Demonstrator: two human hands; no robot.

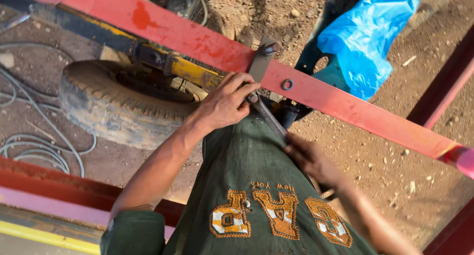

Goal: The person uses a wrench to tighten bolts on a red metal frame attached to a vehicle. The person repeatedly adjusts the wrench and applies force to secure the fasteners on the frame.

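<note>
Hands working at a red steel bar [345, 104] crossing the view above a worn tyre [113, 107] and dirt ground [395, 161]. Left hand [224, 104] is curling its fingers [247, 89] closed around the head of a long grey wrench [269, 119], just beneath a grey bracket [259, 62] and its bolt [270, 48]. Right hand [311, 158] is gripping the wrench's lower handle, fingers apparently wrapped shut, though shadow obscures them. Judged stiff, heavy and possibly greasy, the wrench is best held far down its handle.
</note>
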